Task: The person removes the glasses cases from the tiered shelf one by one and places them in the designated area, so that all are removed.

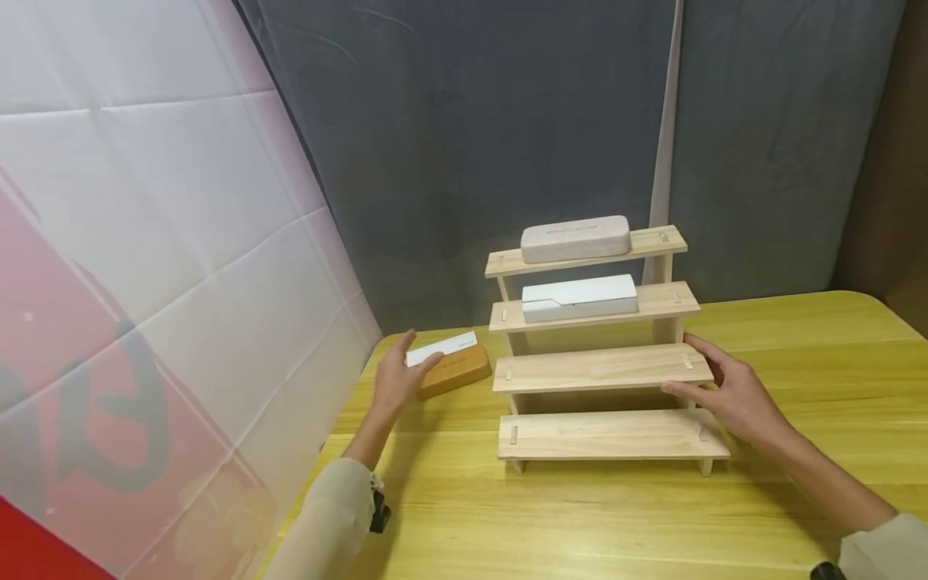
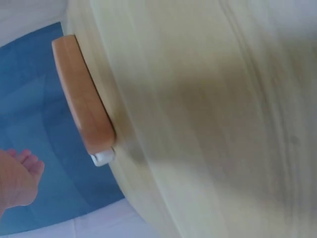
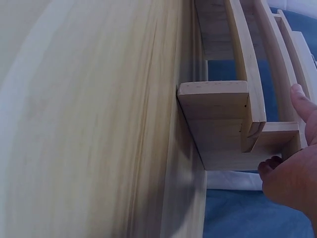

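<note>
A stepped wooden display stand [image 1: 603, 369] stands on the table. My right hand [image 1: 741, 396] grips its right end at the second step from the bottom, thumb along the front edge and fingers round the side panel. In the right wrist view, that hand [image 3: 292, 178] has its fingertips at the side panel. My left hand [image 1: 395, 374] hovers by an orange-brown case [image 1: 458, 370] and a white case [image 1: 444, 348] behind it, thumb and fingers spread, holding nothing. A pale grey case [image 1: 576, 240] lies on the top step, and a white flap-lidded case [image 1: 580, 298] on the step below.
The wooden table [image 1: 464, 515] has its far edge close behind the stand. A dark grey curtain [image 1: 464, 145] hangs at the back, and a white and pink printed cloth [image 1: 181, 225] hangs along the left side.
</note>
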`<action>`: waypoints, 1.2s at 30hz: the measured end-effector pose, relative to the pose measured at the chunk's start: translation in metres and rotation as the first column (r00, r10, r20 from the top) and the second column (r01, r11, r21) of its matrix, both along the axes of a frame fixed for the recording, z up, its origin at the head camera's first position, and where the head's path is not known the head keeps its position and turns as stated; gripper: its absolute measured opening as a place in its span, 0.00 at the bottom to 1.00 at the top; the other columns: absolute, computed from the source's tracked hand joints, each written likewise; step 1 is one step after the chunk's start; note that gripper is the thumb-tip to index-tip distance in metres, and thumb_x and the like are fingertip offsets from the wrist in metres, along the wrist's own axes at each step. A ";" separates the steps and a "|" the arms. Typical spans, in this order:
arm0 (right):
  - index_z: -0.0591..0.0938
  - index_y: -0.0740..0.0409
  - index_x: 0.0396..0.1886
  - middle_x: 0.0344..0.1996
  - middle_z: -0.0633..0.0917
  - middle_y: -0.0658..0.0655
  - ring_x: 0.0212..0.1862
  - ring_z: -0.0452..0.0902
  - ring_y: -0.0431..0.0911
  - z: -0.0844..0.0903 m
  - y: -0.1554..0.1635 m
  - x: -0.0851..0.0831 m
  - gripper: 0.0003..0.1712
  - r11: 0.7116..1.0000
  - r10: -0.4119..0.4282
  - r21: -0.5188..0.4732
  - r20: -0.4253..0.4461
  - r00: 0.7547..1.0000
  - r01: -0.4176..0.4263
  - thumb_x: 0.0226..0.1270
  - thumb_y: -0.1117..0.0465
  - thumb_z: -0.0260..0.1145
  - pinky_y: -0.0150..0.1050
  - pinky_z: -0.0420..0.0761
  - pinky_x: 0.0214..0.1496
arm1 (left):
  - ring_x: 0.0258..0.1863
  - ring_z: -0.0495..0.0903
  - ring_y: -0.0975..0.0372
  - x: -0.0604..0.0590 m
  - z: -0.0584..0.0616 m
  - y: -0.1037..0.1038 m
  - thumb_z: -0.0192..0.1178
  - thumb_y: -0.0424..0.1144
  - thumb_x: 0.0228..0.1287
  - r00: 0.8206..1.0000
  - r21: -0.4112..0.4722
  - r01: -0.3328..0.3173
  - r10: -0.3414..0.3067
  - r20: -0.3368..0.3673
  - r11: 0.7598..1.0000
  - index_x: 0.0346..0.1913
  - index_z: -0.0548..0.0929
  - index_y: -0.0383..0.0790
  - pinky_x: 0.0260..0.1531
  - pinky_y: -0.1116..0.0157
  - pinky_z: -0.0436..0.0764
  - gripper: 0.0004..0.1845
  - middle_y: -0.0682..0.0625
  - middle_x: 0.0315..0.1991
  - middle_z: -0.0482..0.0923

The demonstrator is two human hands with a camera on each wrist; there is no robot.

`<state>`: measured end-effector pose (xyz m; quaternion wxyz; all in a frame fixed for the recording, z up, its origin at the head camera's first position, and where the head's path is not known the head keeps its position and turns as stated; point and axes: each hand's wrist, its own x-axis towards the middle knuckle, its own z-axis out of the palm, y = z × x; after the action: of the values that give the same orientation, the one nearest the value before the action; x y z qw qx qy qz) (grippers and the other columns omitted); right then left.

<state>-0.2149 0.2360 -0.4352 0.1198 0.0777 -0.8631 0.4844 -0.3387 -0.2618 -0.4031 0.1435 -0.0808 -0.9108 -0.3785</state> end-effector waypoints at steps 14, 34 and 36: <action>0.53 0.62 0.87 0.79 0.61 0.76 0.76 0.61 0.72 0.005 0.000 0.000 0.57 0.999 0.035 -0.034 0.068 0.997 -0.033 0.70 0.51 0.77 0.37 0.80 0.63 | 0.80 0.61 0.45 0.008 0.026 0.041 0.70 0.51 0.73 0.997 0.167 0.040 -0.028 -0.073 0.985 0.84 0.59 0.35 0.79 0.49 0.61 0.47 0.41 0.82 0.60; 0.52 0.63 0.87 0.83 0.54 0.73 0.79 0.52 0.75 0.011 0.006 -0.005 0.58 0.998 0.059 -0.024 0.096 0.994 -0.057 0.71 0.49 0.76 0.69 0.63 0.74 | 0.81 0.59 0.56 0.030 0.039 0.115 0.73 0.50 0.70 0.960 0.224 0.256 -0.219 -0.177 0.940 0.84 0.61 0.40 0.78 0.56 0.63 0.47 0.49 0.82 0.61; 0.52 0.64 0.86 0.82 0.55 0.73 0.79 0.53 0.74 0.011 0.005 -0.006 0.57 0.998 0.057 -0.013 0.092 0.994 -0.056 0.72 0.49 0.75 0.67 0.63 0.74 | 0.81 0.60 0.57 0.031 0.038 0.120 0.73 0.50 0.70 0.957 0.217 0.264 -0.227 -0.179 0.940 0.84 0.62 0.41 0.78 0.55 0.64 0.47 0.50 0.82 0.62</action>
<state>-0.2210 0.2413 -0.4238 0.0666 0.0790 -0.8626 0.4952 -0.3082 -0.1414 -0.3655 0.1724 -0.2046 -0.8278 -0.4931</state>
